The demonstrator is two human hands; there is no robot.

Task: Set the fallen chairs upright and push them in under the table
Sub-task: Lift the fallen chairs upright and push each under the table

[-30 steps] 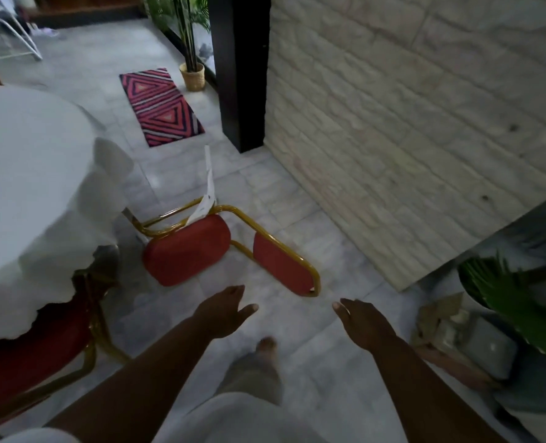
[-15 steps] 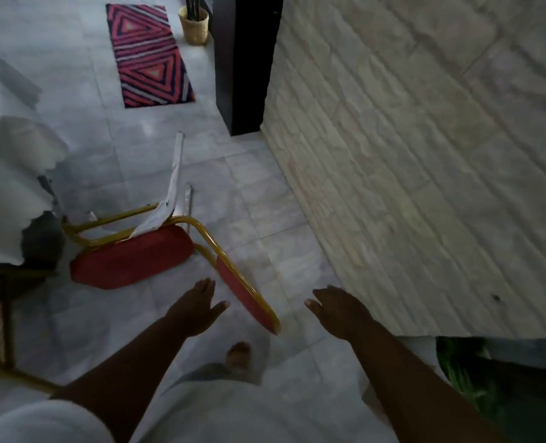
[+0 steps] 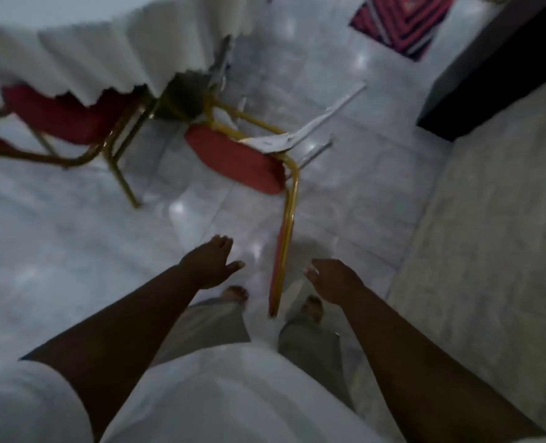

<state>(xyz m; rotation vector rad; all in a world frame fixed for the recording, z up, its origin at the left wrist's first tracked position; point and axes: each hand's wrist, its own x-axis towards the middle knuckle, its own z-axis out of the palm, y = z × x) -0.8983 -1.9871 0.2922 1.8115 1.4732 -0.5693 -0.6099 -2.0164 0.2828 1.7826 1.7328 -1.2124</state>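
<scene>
Lying on its side on the floor (image 3: 73,251), the fallen chair (image 3: 236,158) had a red seat, red backrest and gold frame, with a white torn sheet (image 3: 310,129) across it. Its seat end was near the draped tabletop (image 3: 105,52); its backrest edge pointed at the person's feet. Another red chair (image 3: 60,116) stood tucked under the cloth. Open floor lay left, a wall (image 3: 489,251) close right. Left hand (image 3: 209,263) and right hand (image 3: 335,279) hovered either side of the backrest, fingers loosely spread, holding nothing, not touching.

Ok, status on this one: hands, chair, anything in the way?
Left hand and right hand open, empty. Fallen chair on its side, untouched. Upright chair under tablecloth alongside.
</scene>
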